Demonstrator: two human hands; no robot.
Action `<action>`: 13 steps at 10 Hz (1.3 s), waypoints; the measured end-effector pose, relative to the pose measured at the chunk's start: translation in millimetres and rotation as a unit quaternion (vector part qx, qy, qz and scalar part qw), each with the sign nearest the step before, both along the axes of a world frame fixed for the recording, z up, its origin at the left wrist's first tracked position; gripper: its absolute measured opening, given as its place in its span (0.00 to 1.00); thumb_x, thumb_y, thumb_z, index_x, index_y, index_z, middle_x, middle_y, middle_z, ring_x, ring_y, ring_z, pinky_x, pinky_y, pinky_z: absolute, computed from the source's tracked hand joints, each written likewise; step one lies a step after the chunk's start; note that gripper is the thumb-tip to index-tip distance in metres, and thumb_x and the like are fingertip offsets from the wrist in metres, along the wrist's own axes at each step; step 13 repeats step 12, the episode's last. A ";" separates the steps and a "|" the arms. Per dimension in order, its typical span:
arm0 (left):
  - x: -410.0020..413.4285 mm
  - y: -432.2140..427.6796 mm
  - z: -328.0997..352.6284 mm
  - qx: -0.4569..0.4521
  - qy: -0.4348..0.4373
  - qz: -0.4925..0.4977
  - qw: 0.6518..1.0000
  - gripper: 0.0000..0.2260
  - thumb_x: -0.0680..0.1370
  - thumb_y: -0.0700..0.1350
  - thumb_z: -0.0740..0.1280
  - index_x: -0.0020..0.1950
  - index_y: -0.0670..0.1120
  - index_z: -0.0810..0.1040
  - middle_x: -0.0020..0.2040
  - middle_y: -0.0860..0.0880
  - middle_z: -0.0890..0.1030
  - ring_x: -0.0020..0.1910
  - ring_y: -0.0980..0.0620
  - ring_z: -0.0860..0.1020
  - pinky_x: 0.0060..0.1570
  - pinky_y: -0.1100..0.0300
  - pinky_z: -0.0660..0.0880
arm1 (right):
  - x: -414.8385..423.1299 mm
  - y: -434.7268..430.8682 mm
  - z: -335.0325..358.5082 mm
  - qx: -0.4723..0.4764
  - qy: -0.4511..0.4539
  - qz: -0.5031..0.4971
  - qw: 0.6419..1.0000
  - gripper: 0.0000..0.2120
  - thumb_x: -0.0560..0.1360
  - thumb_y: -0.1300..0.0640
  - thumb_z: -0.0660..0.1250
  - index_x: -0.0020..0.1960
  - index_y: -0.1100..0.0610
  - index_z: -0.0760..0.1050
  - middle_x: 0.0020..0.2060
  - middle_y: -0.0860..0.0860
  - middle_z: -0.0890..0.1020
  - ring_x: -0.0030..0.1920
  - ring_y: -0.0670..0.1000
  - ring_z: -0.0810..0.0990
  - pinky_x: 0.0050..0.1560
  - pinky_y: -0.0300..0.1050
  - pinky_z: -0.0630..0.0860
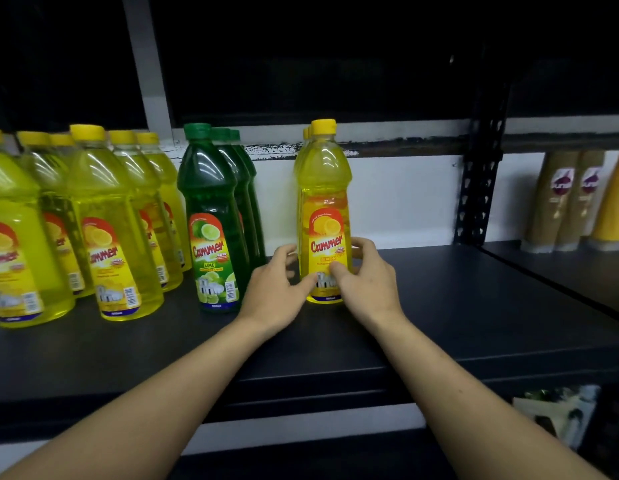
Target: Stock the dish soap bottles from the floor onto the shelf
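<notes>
1. A block of yellow bottles (pixel 110 220) stands upright at the left end of the shelf (pixel 474 306), labels facing out.
2. Just to their right, a file of green lime bottles (pixel 211 216) runs back toward the wall.
3. The left hand (pixel 277 282) sits between the green file and the lemon bottle. Its fingers are spread and loosely curved, with a dark gap between them and the bottle. Only the thumb tip meets the low label, so it holds nothing.
4. The lemon bottle (pixel 323 202) stands upright on the shelf with its long axis vertical, at the front of its own file. More yellow caps show close behind it.
5. The right hand (pixel 367 275) grips this bottle low down, thumb across the label and fingers curled round the right flank. It is the nearer, working hand. The bottle lies directly ahead between both hands, so any squaring-up is probably a small twist or nudge.
6. Far right, past the upright post, tan pouches (pixel 560 199) stand on the neighbouring shelf.
</notes>
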State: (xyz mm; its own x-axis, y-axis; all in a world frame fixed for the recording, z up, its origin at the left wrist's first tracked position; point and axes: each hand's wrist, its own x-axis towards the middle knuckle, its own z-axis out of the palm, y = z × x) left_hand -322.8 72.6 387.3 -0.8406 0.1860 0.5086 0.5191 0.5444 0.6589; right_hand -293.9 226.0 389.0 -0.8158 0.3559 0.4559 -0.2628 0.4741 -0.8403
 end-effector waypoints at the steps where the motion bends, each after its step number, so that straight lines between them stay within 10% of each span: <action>1: -4.9 7.1 -5.7 0.014 0.010 -0.015 1.000 0.29 0.77 0.52 0.72 0.76 0.53 0.66 0.66 0.53 0.80 0.53 0.57 0.82 0.58 0.53 0.79 | -1.4 2.4 -0.2 0.003 -0.007 0.006 1.000 0.21 0.77 0.53 0.67 0.69 0.48 0.70 0.59 0.48 0.80 0.57 0.50 0.80 0.59 0.48 0.78; 8: -13.8 0.4 -16.3 -0.061 0.029 -0.004 0.998 0.32 0.81 0.56 0.65 0.81 0.60 0.54 0.63 0.53 0.82 0.56 0.55 0.82 0.59 0.51 0.79 | 2.0 0.7 0.0 0.007 -0.009 0.023 1.000 0.23 0.77 0.52 0.69 0.71 0.50 0.68 0.61 0.48 0.79 0.58 0.49 0.80 0.59 0.50 0.78; 10: 28.1 1.8 -1.9 0.044 0.025 0.038 0.998 0.27 0.79 0.45 0.70 0.77 0.54 0.67 0.68 0.55 0.77 0.65 0.57 0.76 0.62 0.55 0.76 | 20.9 -0.7 5.1 -0.015 0.059 -0.033 0.998 0.25 0.75 0.55 0.71 0.70 0.49 0.69 0.63 0.45 0.77 0.62 0.47 0.76 0.61 0.46 0.76; 13: 161.9 -27.7 -41.7 0.129 0.215 -0.003 0.968 0.13 0.74 0.49 0.70 0.58 0.59 0.82 0.52 0.62 0.83 0.51 0.63 0.81 0.51 0.74 0.73 | 131.1 21.3 29.3 -0.096 0.236 -0.032 0.967 0.09 0.74 0.63 0.73 0.52 0.53 0.79 0.45 0.47 0.84 0.44 0.43 0.81 0.45 0.30 0.75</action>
